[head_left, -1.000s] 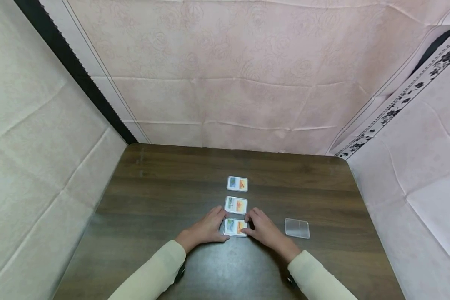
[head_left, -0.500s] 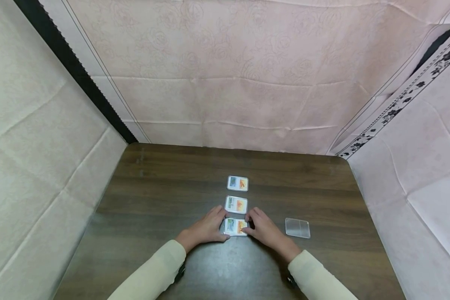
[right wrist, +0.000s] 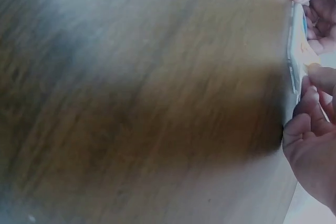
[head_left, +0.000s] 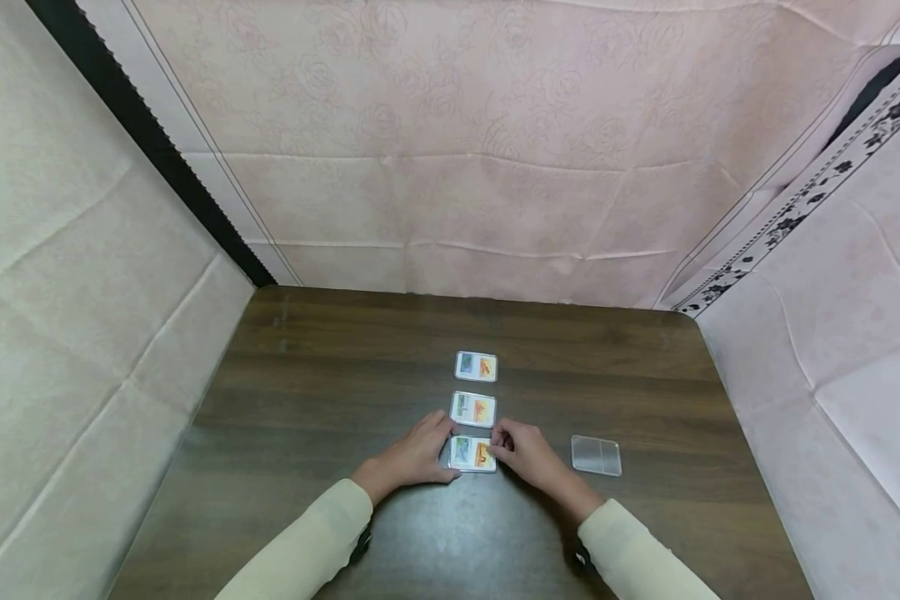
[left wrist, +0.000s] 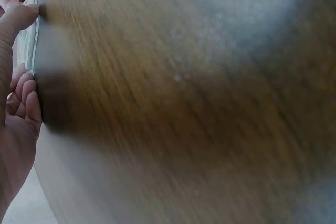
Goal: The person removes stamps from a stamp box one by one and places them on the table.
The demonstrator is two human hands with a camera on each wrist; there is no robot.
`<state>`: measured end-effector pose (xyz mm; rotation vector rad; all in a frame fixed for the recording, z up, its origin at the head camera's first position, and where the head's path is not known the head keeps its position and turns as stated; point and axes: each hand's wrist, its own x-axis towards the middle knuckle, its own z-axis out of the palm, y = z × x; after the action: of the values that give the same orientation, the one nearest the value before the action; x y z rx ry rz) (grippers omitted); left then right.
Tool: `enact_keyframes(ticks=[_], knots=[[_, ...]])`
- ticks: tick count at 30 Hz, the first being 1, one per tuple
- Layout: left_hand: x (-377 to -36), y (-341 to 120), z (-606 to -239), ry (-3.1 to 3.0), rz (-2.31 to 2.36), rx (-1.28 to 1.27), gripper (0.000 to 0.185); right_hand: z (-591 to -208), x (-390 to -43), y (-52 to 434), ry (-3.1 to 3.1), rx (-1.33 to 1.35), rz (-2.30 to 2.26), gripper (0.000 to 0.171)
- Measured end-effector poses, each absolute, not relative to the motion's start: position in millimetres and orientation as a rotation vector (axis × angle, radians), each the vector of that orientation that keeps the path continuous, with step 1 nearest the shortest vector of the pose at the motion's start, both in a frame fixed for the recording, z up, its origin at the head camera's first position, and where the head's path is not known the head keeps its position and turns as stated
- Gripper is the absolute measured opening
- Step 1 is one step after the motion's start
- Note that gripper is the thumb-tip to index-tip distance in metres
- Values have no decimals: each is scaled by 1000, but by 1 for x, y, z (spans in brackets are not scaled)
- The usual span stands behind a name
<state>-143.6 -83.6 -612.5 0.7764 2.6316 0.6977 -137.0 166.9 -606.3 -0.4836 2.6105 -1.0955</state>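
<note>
A clear plastic case [head_left: 471,472] lies flat on the table, nearest the person in a column of three. Inside it is a printed card [head_left: 462,451] with a blue-green picture on the left and an orange one on the right. My left hand [head_left: 414,454] holds the case's left end, thumb at the near corner and fingers at the far one. At the opposite end, my right hand [head_left: 531,455] has its fingers curled and thumb on the card's edge. In the right wrist view the card [right wrist: 304,51] bends up from the case toward that thumb.
Two similar cases with printed cards, a middle one [head_left: 472,409] and a far one [head_left: 476,367], lie beyond in line. A clear plastic lid or empty case [head_left: 596,456] lies right of the right hand. Cloth hangs behind the brown wooden table [head_left: 307,400] and along both sides.
My right thumb has drawn back from over the card to its right edge, and the right fingers have closed together. More of the orange picture shows. The left hand stays put.
</note>
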Motion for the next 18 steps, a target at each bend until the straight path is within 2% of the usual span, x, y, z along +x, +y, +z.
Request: enact_keyframes(ticks=[7,18], knots=[[-144,-84,-614,2627,695,771,64,-604,-141,172,2565,-475,-1150,3],[-144,-83,-613,2630,691,773,64,-592,-146,190,2585,-454,-1130,4]])
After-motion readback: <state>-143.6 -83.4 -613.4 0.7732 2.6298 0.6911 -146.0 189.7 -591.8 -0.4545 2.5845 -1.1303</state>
